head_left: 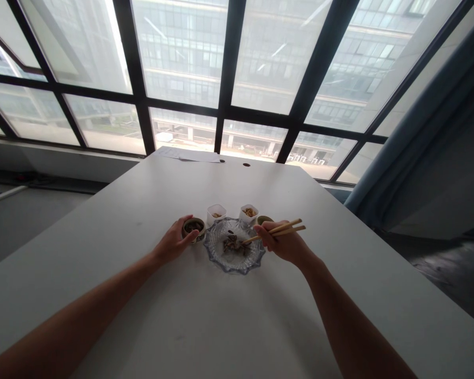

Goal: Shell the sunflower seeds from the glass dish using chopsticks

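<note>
My right hand (pixel 280 239) is closed around a pair of wooden chopsticks (pixel 287 229). Their tips reach into a scalloped clear glass bowl (pixel 237 267), at a small heap of dark, thin dried pieces (pixel 232 243). My left hand (pixel 177 239) grips a small round cup (pixel 199 238) with a dark pattern on its side, left of the bowl. Dark bits lie inside that cup. Behind the bowl stand two small white containers: the left container (pixel 214 210) holds a few brownish pieces, the right container (pixel 244 217) more of them. Another round cup (pixel 264 219) is partly hidden behind my right hand.
Everything stands on a large white table (pixel 161 326). Papers (pixel 189 156) lie at its far edge, near two dark round holes. Beyond are tall windows with dark frames (pixel 223 105). A blue-grey curtain (pixel 414 121) hangs at the right.
</note>
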Demonstrator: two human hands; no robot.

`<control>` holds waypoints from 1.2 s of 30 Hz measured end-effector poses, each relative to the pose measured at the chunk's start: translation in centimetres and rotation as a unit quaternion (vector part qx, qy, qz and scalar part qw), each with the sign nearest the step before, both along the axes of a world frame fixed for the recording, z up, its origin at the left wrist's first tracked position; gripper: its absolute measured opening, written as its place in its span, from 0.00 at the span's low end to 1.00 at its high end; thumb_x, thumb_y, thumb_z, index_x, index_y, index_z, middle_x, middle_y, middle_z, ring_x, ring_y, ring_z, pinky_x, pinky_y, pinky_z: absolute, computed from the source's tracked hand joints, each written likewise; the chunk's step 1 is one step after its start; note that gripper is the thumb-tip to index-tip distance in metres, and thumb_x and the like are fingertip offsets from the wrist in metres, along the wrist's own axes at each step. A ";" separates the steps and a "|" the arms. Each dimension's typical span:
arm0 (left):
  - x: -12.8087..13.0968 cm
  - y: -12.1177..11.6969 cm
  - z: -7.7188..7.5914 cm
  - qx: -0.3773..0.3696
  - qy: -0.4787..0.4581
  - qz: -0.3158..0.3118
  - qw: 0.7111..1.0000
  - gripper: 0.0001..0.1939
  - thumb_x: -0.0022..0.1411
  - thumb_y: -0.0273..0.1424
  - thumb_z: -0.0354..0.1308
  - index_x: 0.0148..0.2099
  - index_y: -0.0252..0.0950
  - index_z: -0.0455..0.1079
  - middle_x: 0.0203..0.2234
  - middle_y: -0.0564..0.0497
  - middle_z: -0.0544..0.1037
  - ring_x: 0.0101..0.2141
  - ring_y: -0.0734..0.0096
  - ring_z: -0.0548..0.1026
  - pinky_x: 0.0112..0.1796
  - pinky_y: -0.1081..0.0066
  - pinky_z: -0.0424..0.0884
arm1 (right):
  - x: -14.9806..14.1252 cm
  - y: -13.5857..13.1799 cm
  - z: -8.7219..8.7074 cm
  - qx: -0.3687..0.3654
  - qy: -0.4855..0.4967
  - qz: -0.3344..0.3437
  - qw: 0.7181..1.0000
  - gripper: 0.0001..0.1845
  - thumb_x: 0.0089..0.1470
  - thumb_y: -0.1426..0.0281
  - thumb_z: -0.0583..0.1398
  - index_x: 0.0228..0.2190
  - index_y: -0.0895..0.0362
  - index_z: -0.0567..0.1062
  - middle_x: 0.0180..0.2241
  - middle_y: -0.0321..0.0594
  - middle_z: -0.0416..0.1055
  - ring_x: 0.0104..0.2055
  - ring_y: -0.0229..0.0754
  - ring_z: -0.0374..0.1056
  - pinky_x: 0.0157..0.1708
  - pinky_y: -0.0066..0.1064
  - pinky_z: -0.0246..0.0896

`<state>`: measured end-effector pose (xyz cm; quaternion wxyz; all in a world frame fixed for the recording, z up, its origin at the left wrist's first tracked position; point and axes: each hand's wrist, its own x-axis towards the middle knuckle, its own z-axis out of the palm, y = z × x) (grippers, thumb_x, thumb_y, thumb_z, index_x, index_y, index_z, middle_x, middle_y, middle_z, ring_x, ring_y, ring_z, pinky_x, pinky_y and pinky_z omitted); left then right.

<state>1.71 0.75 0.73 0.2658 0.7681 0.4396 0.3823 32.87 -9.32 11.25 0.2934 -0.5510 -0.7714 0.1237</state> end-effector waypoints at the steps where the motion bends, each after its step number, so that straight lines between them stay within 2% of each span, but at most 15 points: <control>1: 0.0 0.0 0.0 0.000 0.001 0.000 1.000 0.38 0.62 0.57 0.52 0.62 0.34 0.63 0.53 0.38 0.77 0.53 0.50 0.75 0.54 0.51 0.71 | 0.0 0.0 0.0 0.000 -0.003 0.002 1.000 0.31 0.65 0.46 0.48 0.19 0.52 0.63 0.16 0.37 0.66 0.18 0.38 0.61 0.20 0.29 0.56; 9: 0.0 0.0 0.0 -0.005 0.010 0.002 1.000 0.38 0.62 0.57 0.52 0.63 0.33 0.62 0.54 0.38 0.76 0.54 0.49 0.75 0.54 0.51 0.71 | 0.3 0.0 -0.2 -0.003 0.040 -0.015 0.999 0.30 0.64 0.45 0.48 0.20 0.52 0.63 0.17 0.38 0.69 0.20 0.39 0.66 0.21 0.28 0.58; 20: 0.0 -0.1 0.0 -0.005 0.006 0.000 1.000 0.39 0.62 0.57 0.52 0.64 0.33 0.62 0.53 0.38 0.76 0.54 0.50 0.75 0.54 0.52 0.71 | 0.2 0.3 -0.9 -0.023 0.060 -0.006 0.998 0.30 0.63 0.44 0.50 0.21 0.53 0.65 0.17 0.38 0.69 0.19 0.39 0.66 0.19 0.28 0.59; 24: 0.0 0.0 0.0 -0.003 0.003 -0.002 1.000 0.39 0.62 0.57 0.53 0.63 0.32 0.62 0.53 0.37 0.77 0.54 0.49 0.75 0.54 0.51 0.71 | 0.3 0.6 -1.4 -0.033 0.134 -0.045 0.989 0.32 0.60 0.40 0.52 0.22 0.54 0.67 0.16 0.38 0.69 0.16 0.38 0.65 0.16 0.28 0.58; 29: -0.1 -0.1 0.1 -0.005 0.005 -0.004 1.000 0.40 0.62 0.57 0.52 0.63 0.31 0.62 0.53 0.35 0.76 0.53 0.48 0.75 0.53 0.50 0.71 | 0.6 0.9 -1.4 -0.029 0.243 -0.114 0.963 0.35 0.52 0.35 0.55 0.24 0.56 0.71 0.15 0.38 0.69 0.13 0.38 0.64 0.12 0.27 0.56; 36: -0.1 0.0 0.0 0.002 0.002 -0.005 1.000 0.39 0.62 0.57 0.53 0.63 0.32 0.62 0.52 0.36 0.77 0.53 0.49 0.75 0.53 0.51 0.71 | 0.7 0.9 -1.5 -0.020 0.240 -0.111 0.964 0.35 0.54 0.36 0.56 0.23 0.57 0.72 0.15 0.38 0.69 0.14 0.37 0.64 0.13 0.26 0.57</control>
